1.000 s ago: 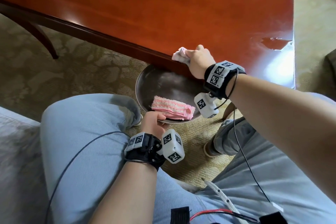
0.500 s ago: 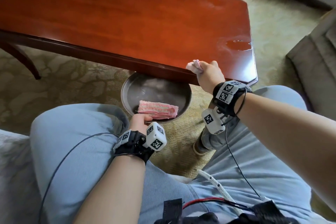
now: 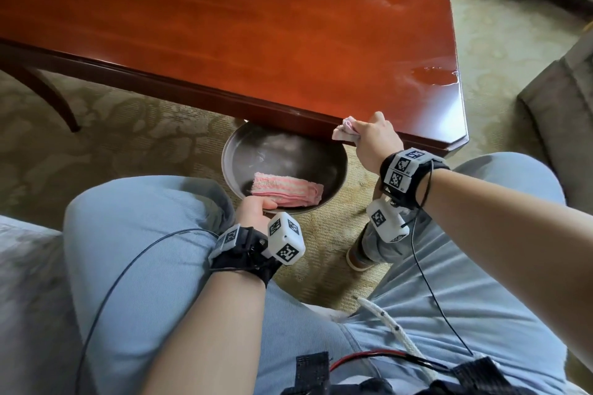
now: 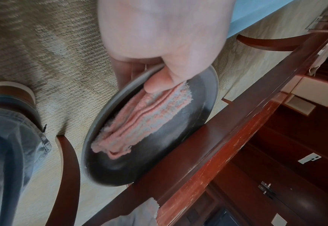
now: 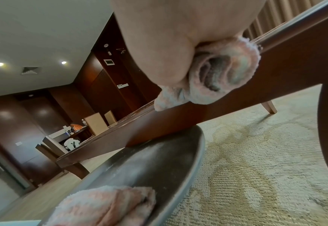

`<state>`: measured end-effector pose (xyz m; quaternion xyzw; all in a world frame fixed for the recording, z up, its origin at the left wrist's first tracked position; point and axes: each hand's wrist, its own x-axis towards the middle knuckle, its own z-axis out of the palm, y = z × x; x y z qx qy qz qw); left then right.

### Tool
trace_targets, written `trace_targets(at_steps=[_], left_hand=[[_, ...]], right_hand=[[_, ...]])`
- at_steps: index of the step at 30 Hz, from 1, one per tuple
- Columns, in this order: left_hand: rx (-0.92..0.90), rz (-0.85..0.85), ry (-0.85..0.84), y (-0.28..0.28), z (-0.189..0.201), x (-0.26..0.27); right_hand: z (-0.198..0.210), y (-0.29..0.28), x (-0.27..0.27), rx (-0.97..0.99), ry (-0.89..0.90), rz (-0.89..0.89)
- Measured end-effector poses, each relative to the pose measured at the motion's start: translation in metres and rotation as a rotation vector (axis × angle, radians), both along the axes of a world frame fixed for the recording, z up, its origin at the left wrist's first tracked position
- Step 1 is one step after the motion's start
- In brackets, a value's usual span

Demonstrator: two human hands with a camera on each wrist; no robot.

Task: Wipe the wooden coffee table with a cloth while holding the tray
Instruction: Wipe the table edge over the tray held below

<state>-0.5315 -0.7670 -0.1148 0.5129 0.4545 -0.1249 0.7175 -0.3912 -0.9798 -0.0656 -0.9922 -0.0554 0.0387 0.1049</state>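
Note:
A glossy red-brown wooden coffee table (image 3: 256, 35) fills the upper head view. My right hand (image 3: 373, 138) grips a bunched pink cloth (image 3: 345, 131) at the table's near edge, towards its right end; the same wad (image 5: 225, 73) shows against the table's side rail. My left hand (image 3: 256, 207) holds the near rim of a round dark metal tray (image 3: 282, 151) just below the table edge. Its thumb (image 4: 159, 82) presses a folded pink-and-white towel (image 4: 144, 119) lying in the tray (image 4: 178, 145).
A wet patch (image 3: 433, 75) glistens at the table's right end. Patterned beige carpet (image 3: 128, 138) lies below. A grey armchair (image 3: 564, 106) stands at the right. My knees in light blue trousers and a shoe (image 3: 359, 258) are close to the tray.
My right hand with the cloth has slid rightwards along the table's near edge. The left hand keeps holding the tray below that edge. The head view has pulled back.

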Motion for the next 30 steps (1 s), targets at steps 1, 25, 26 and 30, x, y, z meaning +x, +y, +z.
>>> trace_targets(at_steps=[1,25,26,30], left_hand=[[0.004,-0.003,-0.002,0.001,-0.003,-0.001],[-0.127,0.06,-0.071,0.029,-0.042,0.021],[-0.139,0.067,-0.071,0.028,-0.039,0.021],[-0.271,0.114,-0.079,0.024,-0.027,0.019]], right_hand=[[-0.001,0.002,0.001,0.005,-0.003,0.013],[0.001,0.069,0.035,-0.025,0.055,0.25],[0.002,0.071,0.036,-0.027,0.054,0.253],[0.008,0.082,0.04,-0.036,0.074,0.255]])
